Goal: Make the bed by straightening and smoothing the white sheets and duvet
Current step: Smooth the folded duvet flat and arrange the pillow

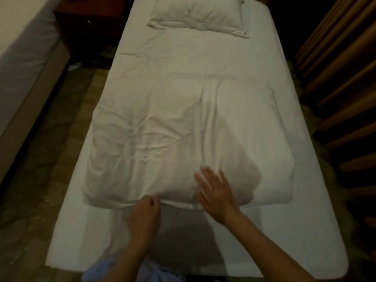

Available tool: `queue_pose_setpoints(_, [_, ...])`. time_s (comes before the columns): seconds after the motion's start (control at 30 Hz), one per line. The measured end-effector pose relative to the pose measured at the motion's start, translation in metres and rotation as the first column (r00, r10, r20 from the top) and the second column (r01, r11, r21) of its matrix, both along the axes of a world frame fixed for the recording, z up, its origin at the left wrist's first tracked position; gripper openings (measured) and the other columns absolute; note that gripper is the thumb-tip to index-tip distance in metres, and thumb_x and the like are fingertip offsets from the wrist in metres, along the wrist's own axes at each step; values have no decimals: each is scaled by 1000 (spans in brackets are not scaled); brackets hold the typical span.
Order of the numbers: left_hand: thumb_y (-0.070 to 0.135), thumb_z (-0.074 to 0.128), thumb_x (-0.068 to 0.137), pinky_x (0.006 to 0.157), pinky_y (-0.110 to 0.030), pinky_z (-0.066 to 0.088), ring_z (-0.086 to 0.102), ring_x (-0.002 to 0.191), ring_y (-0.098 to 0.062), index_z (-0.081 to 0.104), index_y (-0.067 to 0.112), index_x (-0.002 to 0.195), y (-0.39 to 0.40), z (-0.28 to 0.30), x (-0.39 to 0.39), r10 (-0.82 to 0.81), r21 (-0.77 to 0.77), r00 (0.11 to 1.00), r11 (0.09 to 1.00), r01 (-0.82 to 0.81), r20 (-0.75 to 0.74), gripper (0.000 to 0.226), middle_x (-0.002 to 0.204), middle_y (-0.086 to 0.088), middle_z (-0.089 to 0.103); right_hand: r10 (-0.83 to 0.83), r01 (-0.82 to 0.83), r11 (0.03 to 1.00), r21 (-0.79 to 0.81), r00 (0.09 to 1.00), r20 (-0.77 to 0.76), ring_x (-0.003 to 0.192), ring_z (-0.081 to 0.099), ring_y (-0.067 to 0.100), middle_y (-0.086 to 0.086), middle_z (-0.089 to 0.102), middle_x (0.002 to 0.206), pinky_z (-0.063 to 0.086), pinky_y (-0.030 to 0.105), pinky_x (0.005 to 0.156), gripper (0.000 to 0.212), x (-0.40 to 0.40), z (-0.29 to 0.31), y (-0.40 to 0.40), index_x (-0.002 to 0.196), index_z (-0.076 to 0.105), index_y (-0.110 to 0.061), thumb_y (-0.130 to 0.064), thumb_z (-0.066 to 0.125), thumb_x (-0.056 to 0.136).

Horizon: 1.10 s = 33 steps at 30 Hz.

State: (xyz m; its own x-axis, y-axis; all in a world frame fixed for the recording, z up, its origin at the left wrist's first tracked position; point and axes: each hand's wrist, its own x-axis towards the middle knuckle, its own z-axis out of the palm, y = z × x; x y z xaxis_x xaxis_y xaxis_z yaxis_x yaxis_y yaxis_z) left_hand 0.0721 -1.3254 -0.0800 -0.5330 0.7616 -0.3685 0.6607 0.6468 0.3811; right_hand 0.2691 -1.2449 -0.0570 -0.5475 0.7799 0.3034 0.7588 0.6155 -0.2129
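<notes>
Two hands: left hand (145, 208) pinches duvet (162, 127) hem, right hand (213, 188) flat, pillow (199, 13) beyond.

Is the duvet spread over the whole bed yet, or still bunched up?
Bunched: the duvet covers only the middle, wrinkled, with bare sheet around it.

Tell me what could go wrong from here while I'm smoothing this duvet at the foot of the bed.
1. Your left hand pinches the duvet at its near edge; a hard tug could bunch it further, since deep creases already run down its middle.
2. Your right hand lies flat near one spot, so pressing may push wrinkles sideways rather than out.
3. The duvet sits short of the pillow, so pulling it toward you may widen that gap.
</notes>
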Motion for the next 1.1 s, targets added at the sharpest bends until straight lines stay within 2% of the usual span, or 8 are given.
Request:
queue_pose_setpoints(0.13, [35, 37, 95, 89, -46, 46, 58, 105, -38, 65, 7, 107, 90, 51, 5, -12, 534, 972, 834, 139, -234, 42, 111, -20, 64, -176, 191, 981, 29, 944, -278, 137, 31, 29, 16, 41, 145, 21, 47, 112, 47, -33, 37, 48, 141, 38, -13, -32, 35, 98])
queue_pose_setpoints(0.2, [46, 34, 97, 109, -56, 17, 23, 140, -32, 31, 26, 146, 101, 40, 4, -140, 368, 967, 906, 212, -212, 53, 153, -10, 26, -228, 225, 974, -37, 961, -156, 142, 19, 25, 9, 28, 153, 9, 47, 115, 51, -27, 24, 59, 148, 22, -23, -38, 29, 100])
queue_pose_setpoints(0.37, [70, 21, 87, 104, -72, 2, -20, 142, -26, -23, 42, 141, 46, -30, -26, -390, -224, 914, 906, 359, -113, 75, 153, 6, -29, -138, 443, 816, -371, 773, 620, 144, -13, 28, 5, -12, 157, -7, 54, 114, 71, 52, -50, 7, 147, -11, -24, -62, 0, 89])
queue_pose_setpoints(0.47, [70, 22, 87, 104, -72, 7, -13, 143, -31, -17, 43, 144, 46, -21, -22, -352, -244, 927, 917, 315, -128, 73, 156, 3, -21, -193, 479, 783, -397, 793, 577, 145, -5, 25, 4, -3, 159, -4, 58, 111, 69, 42, -38, 10, 150, 2, -26, -62, 10, 92])
queue_pose_setpoints(0.63, [62, 30, 91, 106, -67, 1, -8, 144, -29, -13, 40, 143, 95, 9, -8, -237, 159, 951, 950, 270, -199, 72, 158, 0, -11, -482, 471, 859, -202, 876, -6, 142, 20, 30, 14, 27, 152, 0, 49, 113, 64, -4, 8, 43, 147, 28, -20, -55, 10, 96])
queue_pose_setpoints(0.87, [79, 18, 79, 102, -72, 0, -27, 140, -26, -33, 51, 131, 59, -32, -61, -287, -267, 958, 924, 272, -15, 78, 151, 8, -33, -120, 385, 800, -461, 855, 505, 145, -4, 22, 3, -12, 156, -5, 51, 113, 71, 54, -54, 11, 149, -5, -22, -58, 25, 95])
queue_pose_setpoints(1.0, [72, 47, 78, 107, -66, 4, -8, 143, -36, -5, 29, 150, 52, -27, -86, 81, -21, 995, 996, -83, -53, 98, 157, -8, -11, -266, 462, 810, -362, 839, 475, 137, 32, 34, 12, 33, 149, 21, 74, 95, 90, 89, -33, -1, 141, 40, -17, -60, 70, 68])
queue_pose_setpoints(1.1, [76, 58, 56, 112, -57, 6, 9, 140, -44, -5, 14, 150, 55, -22, -114, 349, 49, 935, 935, -352, 58, 129, 155, -21, 6, -191, 532, 763, -368, 729, 658, 142, -4, 37, 11, -8, 156, 22, 77, 91, 120, 130, -32, -9, 149, 6, -30, -65, 74, 56])
